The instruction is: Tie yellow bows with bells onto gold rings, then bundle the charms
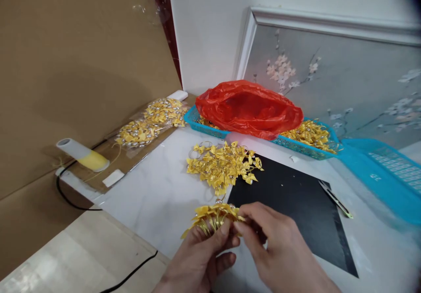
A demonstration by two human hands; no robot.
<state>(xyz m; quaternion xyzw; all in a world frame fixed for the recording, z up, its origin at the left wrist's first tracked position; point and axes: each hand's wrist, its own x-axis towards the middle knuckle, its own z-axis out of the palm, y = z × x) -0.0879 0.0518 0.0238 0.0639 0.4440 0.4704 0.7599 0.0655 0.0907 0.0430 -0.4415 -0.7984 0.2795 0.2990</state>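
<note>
My left hand is closed round a bunch of yellow ribbon flowers with gold wire stems and silvery beads. At the right end of that bunch, my right hand pinches with thumb and forefinger. Whether it grips a flower or a wire there is hidden by the fingers. Just beyond the bunch lies a loose pile of similar yellow flowers with wire loops and beads. It lies partly on the white table and partly on a black mat.
Thread snips lie on the mat's right edge. Behind are a blue basket of yellow pieces, a red plastic bag and a blue lid. To the left are a clear bag of beaded flowers and a yellow thread cone.
</note>
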